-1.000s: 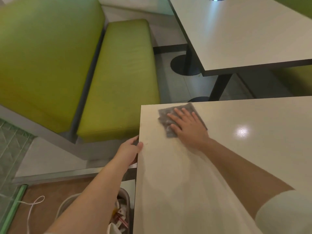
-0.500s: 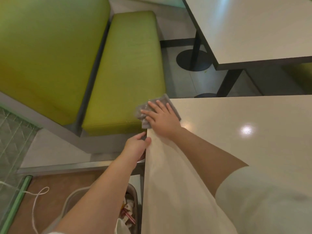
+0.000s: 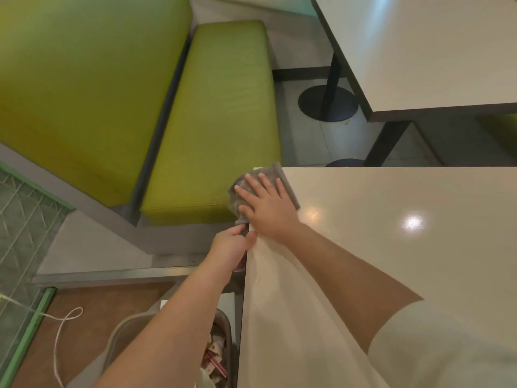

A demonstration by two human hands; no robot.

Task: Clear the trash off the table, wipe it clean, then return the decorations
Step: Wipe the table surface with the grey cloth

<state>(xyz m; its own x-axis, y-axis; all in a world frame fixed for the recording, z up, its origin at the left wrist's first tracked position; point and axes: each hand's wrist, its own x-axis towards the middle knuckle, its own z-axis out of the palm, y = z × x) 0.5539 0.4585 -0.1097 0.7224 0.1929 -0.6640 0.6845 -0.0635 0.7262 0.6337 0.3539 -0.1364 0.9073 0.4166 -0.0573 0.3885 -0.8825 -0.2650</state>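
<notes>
Here we see the right hand [image 3: 267, 208] flat, fingers straight, pressing a gray cloth [image 3: 251, 189] onto the far left corner of the tabletop [image 3: 377, 247], centre of frame; the cloth hangs partly over the edge. The left hand [image 3: 230, 247] sits just below it at the tabletop's left edge, grip narrow, thumb on top and fingers curled under the edge, near the cloth's lower corner; we cannot tell if it pinches the cloth. Lower centre, a gray bin [image 3: 223, 326] with trash [image 3: 215, 357] stands beside the tabletop. Upper left, a green bench seat [image 3: 218, 121]. Upper right, a second table [image 3: 433, 51].
</notes>
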